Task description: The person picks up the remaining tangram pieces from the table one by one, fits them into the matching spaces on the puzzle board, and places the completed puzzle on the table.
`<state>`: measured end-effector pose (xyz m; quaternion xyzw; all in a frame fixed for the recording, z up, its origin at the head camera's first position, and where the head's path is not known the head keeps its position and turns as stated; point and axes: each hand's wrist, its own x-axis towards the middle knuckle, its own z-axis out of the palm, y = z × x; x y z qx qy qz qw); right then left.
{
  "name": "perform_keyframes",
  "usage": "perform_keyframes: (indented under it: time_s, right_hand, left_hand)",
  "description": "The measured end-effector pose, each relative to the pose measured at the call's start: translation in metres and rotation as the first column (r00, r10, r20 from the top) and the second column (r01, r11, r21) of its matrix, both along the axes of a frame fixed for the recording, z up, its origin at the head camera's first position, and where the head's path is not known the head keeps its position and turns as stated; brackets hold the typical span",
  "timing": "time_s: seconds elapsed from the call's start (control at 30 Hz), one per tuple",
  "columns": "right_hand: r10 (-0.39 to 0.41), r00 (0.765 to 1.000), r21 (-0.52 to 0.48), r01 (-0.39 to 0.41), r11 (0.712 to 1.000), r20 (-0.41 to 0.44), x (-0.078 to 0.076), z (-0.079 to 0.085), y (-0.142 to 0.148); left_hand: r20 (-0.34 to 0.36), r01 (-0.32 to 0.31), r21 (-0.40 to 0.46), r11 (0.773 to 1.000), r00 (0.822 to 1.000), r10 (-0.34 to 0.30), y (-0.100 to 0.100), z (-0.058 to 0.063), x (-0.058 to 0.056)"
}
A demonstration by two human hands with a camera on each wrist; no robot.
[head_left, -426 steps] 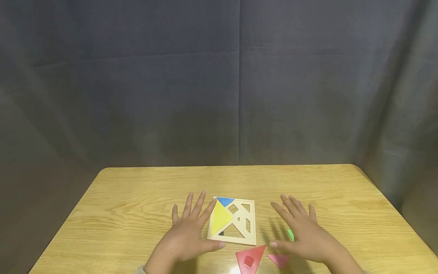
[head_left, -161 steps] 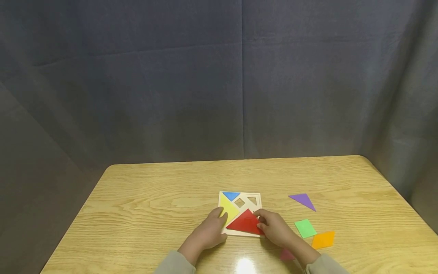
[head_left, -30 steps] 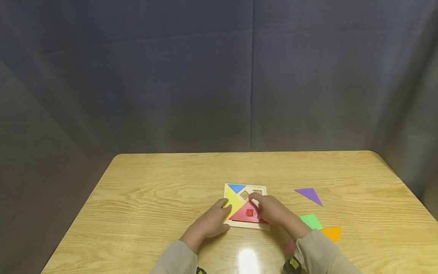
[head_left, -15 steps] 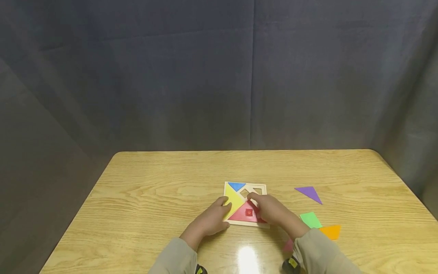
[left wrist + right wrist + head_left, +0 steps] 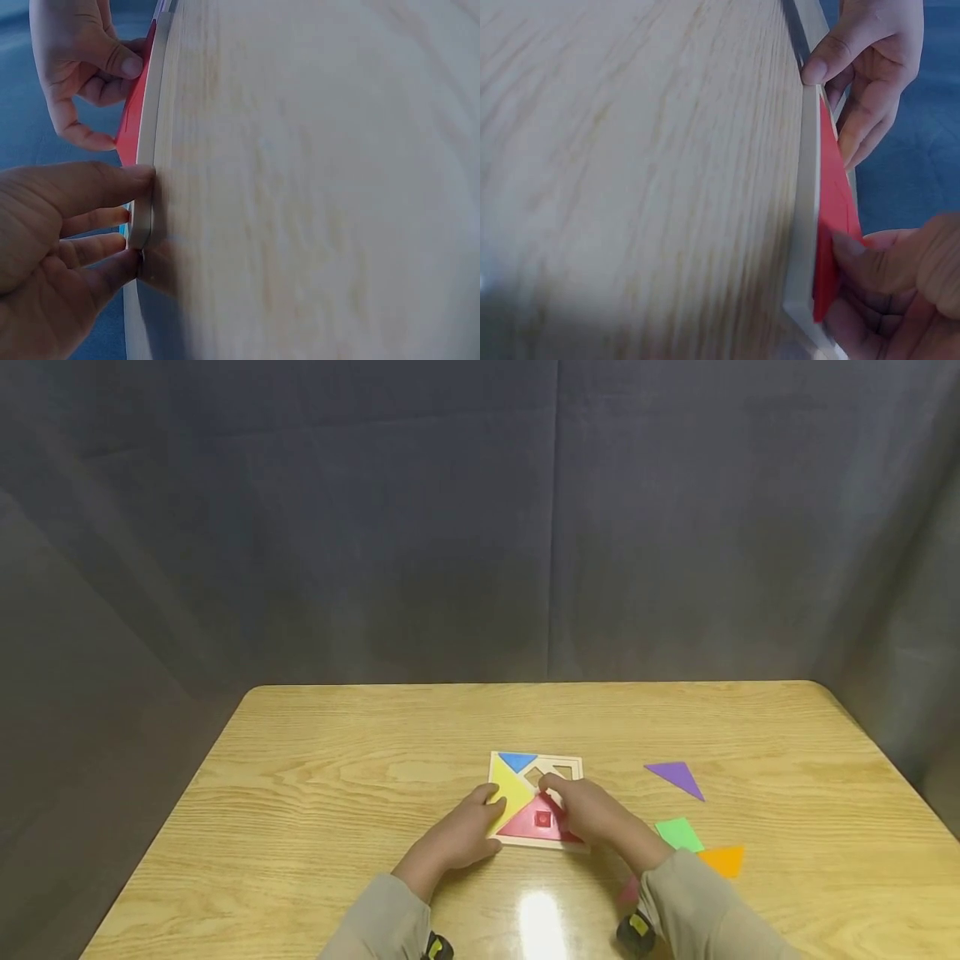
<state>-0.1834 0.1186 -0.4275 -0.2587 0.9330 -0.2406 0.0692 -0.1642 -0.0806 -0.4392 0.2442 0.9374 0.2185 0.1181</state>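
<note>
Your left hand [image 5: 465,831], partly curled, is gripping the tray [image 5: 551,844] at its left, usefully steadying it; the red triangle [image 5: 531,823] is lying along its near side, where your curled right hand [image 5: 591,814] is pinching it, probably best using gentle, even pressure.

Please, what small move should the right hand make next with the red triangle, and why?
Probably the right hand should gently press the red triangle down into the wooden board. In both wrist views the triangle seems to stand above the board's rim, so it may not be fully seated. The left hand grips the board's edge, which should help to steady it.
</note>
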Motion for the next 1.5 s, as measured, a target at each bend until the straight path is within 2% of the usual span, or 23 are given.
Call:
perform_keyframes:
  time_s: [0.23,0.47,0.7,0.93,1.23,1.5]
  right_hand:
    - [0.036,0.999,-0.012,-0.035,0.999,0.020,-0.005,0.001,-0.005]
    - [-0.016,0.997,0.031,0.014,0.999,0.080,-0.009,0.003,-0.009]
    - [-0.022,1.000,0.133,0.022,0.991,0.000,-0.007,0.001,-0.010]
    - [-0.032,0.999,0.107,0.028,0.994,0.035,-0.007,-0.001,-0.008]
    - [-0.028,0.999,0.081,0.025,0.996,0.030,-0.007,-0.004,-0.008]
    - [-0.034,0.998,0.046,0.032,0.998,0.060,-0.005,-0.008,-0.006]
  left_hand:
    - [-0.017,0.019,0.000,1.000,1.000,-0.019,-0.001,0.003,-0.003]
    - [-0.022,0.019,0.002,1.000,1.000,-0.019,0.000,0.002,-0.005]
    - [-0.009,0.009,0.023,1.000,1.000,-0.009,0.000,0.001,-0.003]
    - [0.005,-0.005,0.034,0.999,1.000,0.005,0.001,0.003,-0.001]
    - [0.023,-0.036,0.019,0.999,0.999,0.035,0.001,0.003,0.001]
    - [0.017,-0.027,0.011,1.000,1.000,0.027,0.001,0.000,0.002]
